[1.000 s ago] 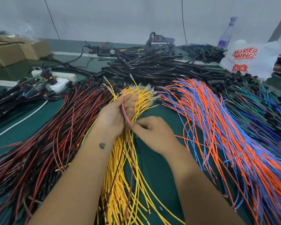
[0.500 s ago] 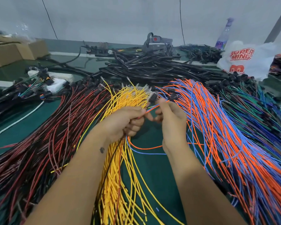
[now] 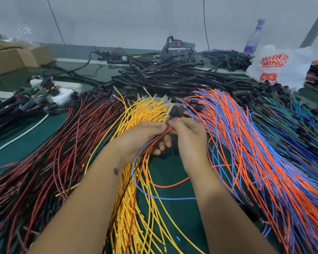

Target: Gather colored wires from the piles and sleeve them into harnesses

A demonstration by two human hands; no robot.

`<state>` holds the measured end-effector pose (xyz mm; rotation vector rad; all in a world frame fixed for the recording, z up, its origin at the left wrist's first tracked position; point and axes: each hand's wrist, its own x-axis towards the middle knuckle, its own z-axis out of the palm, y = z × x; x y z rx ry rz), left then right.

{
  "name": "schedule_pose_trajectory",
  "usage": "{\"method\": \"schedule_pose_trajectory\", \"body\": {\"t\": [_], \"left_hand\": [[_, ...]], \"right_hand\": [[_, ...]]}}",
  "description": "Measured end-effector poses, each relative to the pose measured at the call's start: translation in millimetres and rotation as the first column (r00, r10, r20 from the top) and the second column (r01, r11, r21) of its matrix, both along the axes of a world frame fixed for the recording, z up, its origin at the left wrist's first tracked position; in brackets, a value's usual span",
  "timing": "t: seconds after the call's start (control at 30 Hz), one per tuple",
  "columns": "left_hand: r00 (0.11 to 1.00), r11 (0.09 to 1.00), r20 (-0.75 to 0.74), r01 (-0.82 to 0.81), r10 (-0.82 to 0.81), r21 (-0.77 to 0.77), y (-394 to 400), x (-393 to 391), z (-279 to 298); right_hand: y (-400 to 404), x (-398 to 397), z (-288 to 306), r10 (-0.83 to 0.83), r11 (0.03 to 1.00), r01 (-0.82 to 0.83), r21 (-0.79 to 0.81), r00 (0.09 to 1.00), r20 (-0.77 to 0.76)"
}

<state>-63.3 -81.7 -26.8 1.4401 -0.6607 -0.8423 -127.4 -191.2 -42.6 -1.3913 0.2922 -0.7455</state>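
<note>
Between both hands (image 3: 168, 133), wires (image 3: 147, 153) lengthwise

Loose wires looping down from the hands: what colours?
One blue, one orange, pinched by both hands, left hand, right hand. Head view.

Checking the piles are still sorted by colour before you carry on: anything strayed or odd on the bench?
Mostly sorted. One dark red wire and a black wire lie along the yellow pile, below the left hand. Nothing looks damaged.
</note>
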Motion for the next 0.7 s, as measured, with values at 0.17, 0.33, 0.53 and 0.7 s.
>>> {"method": "schedule_pose_trajectory", "body": {"t": [0.17,0.33,0.53,0.7], "left_hand": [[0.998,0.999,-0.050,-0.024,0.023,-0.021,1,0,0],[0.997,1.000,-0.073,0.023,-0.022,0.004,2,1,-1],[0.950,0.925,-0.058,-0.311,0.305,-0.219,-6,1,3],[0.911,0.734,-0.405,-0.325,0.074,-0.597,12,17,8]], "right_hand": [[3,2,-2,-0.016,0.995,0.009,-0.098,0.997,-0.074],[2,1,-5,-0.041,0.984,0.033,-0.178,0.998,-0.040],[22,5,-10,0.289,0.931,-0.306,-0.200,0.951,-0.107],[34,5,-2,0.358,0.837,-0.449,-0.313,0.882,-0.308]]}}
